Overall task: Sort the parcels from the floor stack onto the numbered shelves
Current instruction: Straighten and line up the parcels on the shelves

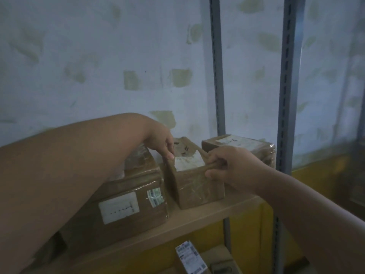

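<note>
A small brown taped parcel (194, 186) with a white label on top stands on the wooden shelf (207, 215). My left hand (162, 142) holds its top left edge with thumb and fingers. My right hand (229, 165) grips its top right corner, fingers curled over the edge and thumb on the front face. A larger brown parcel (126, 204) with a white label stands close on its left, partly behind my left arm. Another brown parcel (246, 146) sits behind on the right.
Grey slotted shelf uprights (216, 66) (286, 86) rise at the right, in front of a pale patched wall. On the level below lie a labelled parcel (190, 258) and another box (221, 260). Yellow panels show at the lower right.
</note>
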A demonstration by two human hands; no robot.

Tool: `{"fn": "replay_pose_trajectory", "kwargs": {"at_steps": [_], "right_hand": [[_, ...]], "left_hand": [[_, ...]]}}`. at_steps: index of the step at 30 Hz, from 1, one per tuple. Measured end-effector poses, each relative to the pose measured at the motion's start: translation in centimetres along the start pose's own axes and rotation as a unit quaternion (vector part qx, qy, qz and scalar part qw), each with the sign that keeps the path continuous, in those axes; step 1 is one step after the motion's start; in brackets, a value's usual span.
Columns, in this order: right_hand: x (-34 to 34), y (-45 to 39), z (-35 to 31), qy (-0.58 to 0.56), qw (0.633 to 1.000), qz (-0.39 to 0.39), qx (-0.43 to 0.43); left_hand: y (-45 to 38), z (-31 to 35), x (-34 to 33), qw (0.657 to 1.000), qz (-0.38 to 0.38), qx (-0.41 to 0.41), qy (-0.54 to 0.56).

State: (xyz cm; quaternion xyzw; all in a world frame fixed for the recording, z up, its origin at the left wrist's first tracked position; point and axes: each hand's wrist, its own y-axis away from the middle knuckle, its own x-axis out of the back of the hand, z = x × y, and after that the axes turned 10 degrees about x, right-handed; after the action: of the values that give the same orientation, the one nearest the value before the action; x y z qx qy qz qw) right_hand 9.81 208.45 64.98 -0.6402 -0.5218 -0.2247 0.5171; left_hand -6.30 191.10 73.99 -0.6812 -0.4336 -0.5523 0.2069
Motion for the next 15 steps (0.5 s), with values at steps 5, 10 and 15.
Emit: {"fn": "replay_pose_trajectory", "kwargs": {"at_steps": [5, 10, 15], "right_hand": [[-0.4, -0.1, -0.3, -0.026, 1.000, -0.002, -0.004], [-0.2, 0.1, -0.6, -0.025, 1.000, -0.007, -0.004], [-0.3, 0.1, -1.0, -0.010, 1.000, -0.004, -0.008]], "left_hand": [[0.9, -0.8, -0.2, 1.000, -0.004, 0.004, 0.013], [1.6, -0.5, 0.1, 1.000, -0.018, 0.010, 0.009], [2.0, -0.5, -0.1, 1.000, -0.017, 0.019, 0.005]]}}
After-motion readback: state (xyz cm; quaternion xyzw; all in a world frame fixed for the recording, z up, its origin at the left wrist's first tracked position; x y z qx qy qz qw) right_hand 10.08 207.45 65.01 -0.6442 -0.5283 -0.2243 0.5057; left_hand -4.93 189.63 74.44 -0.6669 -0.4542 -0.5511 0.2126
